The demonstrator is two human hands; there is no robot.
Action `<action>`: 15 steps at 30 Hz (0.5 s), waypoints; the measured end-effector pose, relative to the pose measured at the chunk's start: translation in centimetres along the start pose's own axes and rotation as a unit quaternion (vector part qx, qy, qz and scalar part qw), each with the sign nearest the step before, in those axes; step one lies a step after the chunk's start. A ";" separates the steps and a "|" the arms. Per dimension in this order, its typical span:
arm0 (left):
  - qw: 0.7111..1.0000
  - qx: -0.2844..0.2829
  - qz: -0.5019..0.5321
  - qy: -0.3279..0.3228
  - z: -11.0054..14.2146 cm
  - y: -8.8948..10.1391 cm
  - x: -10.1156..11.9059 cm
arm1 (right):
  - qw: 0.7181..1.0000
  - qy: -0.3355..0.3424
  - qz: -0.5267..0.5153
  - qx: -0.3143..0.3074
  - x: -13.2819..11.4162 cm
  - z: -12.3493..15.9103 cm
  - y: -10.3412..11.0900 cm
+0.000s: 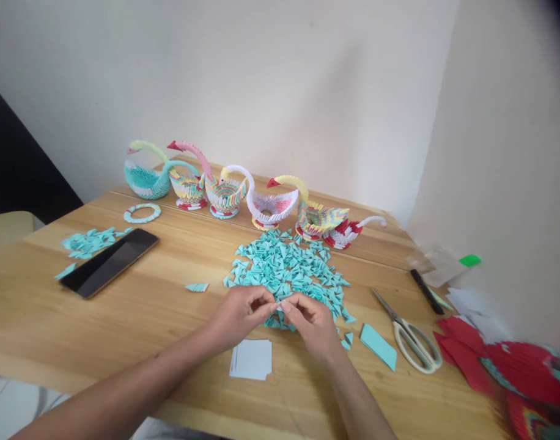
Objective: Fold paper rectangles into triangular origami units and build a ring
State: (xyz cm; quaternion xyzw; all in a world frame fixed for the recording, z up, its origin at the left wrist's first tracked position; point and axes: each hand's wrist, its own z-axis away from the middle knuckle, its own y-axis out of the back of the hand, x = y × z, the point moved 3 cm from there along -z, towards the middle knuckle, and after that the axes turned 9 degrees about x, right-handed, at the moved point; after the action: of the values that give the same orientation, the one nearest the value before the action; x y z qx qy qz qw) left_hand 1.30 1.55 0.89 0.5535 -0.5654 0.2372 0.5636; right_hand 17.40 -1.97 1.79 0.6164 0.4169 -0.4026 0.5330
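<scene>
My left hand and my right hand meet at the fingertips. Both pinch a small pale piece of paper, mostly hidden by the fingers. Just beyond them spreads a heap of folded turquoise paper triangles. Below my hands on the table lies a white square of paper with a notched corner. To the right of my right hand is a turquoise paper strip, with a couple of loose triangles nearer the hand.
Several folded-paper swans line the back of the wooden table. On the left are a paper ring, a phone and a smaller triangle pile. Scissors, a black cutter and red paper occupy the right.
</scene>
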 end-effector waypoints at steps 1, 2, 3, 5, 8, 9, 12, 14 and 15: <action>1.000 0.001 0.017 0.020 0.0 0.0 -0.1 | 1.000 -0.002 -0.010 -0.007 0.0 0.0 0.1; 0.999 0.003 0.031 0.034 -0.1 -0.1 -0.2 | 1.000 -0.003 -0.017 -0.015 0.0 -0.1 0.1; 0.998 0.005 0.044 0.045 -0.1 -0.1 -0.2 | 0.999 -0.005 -0.022 -0.025 0.1 -0.1 0.1; 0.996 0.009 0.069 0.062 -0.2 0.0 -0.2 | 0.999 -0.005 -0.022 -0.033 0.1 -0.1 0.1; 0.993 -0.001 0.096 0.072 -0.2 -0.1 0.0 | 1.000 0.003 0.005 -0.007 0.3 -0.1 0.1; 0.992 -0.010 0.100 0.071 -0.1 -0.2 0.1 | 1.000 0.010 0.019 0.005 0.2 -0.1 0.1; 0.992 -0.030 0.100 0.065 0.0 -0.4 0.1 | 0.998 0.031 0.053 0.015 0.1 0.0 -0.1; 0.992 -0.033 0.100 0.066 0.0 -0.4 0.0 | 0.998 0.033 0.057 0.013 0.1 0.1 -0.1; 0.991 -0.031 0.107 0.071 0.0 -0.4 -0.1 | 0.998 0.027 0.048 0.011 0.1 0.0 -0.1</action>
State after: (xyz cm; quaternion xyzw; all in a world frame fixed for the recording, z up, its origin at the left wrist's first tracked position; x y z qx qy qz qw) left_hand 1.66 1.49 0.62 0.4538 -0.5869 0.3172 0.5907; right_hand 17.29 -1.97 1.64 0.6518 0.3966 -0.3648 0.5336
